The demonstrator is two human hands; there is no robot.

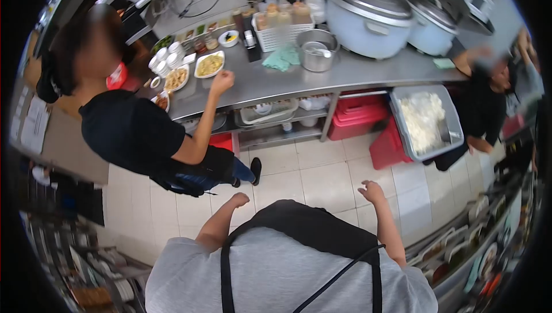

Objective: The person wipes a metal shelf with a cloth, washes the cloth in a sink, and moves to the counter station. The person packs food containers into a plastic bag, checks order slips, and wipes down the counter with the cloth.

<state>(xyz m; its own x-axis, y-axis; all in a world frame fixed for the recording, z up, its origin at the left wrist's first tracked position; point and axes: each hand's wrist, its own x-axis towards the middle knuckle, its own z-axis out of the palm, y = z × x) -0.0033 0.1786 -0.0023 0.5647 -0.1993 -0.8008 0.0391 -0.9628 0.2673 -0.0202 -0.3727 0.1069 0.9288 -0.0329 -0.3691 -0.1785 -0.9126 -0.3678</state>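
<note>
Standing before a steel counter (259,81), the person has both hands low and well apart, one to each side, above the tiled floor (322,186). The left hand (240,199) shows its fingers curled inward; whether anything sits within them cannot be told. Nearest to it, a little beyond, is the dark shoe (256,170) of a co-worker (132,129). The right hand (372,191) is unclenched, its fingers spread and touching no object. Nearest to that hand is a red bin (388,151), ahead and slightly to its right, near but not in contact. A grey tub (439,150) sits at the bin's upper part and contains a white food mass (418,132). Well beyond the left hand, a plate (198,73) of yellowish food rests on the counter, close to the co-worker's raised hand (223,81). Farther right stands a metal pot (313,63), beside a large rice cooker (365,32).
</note>
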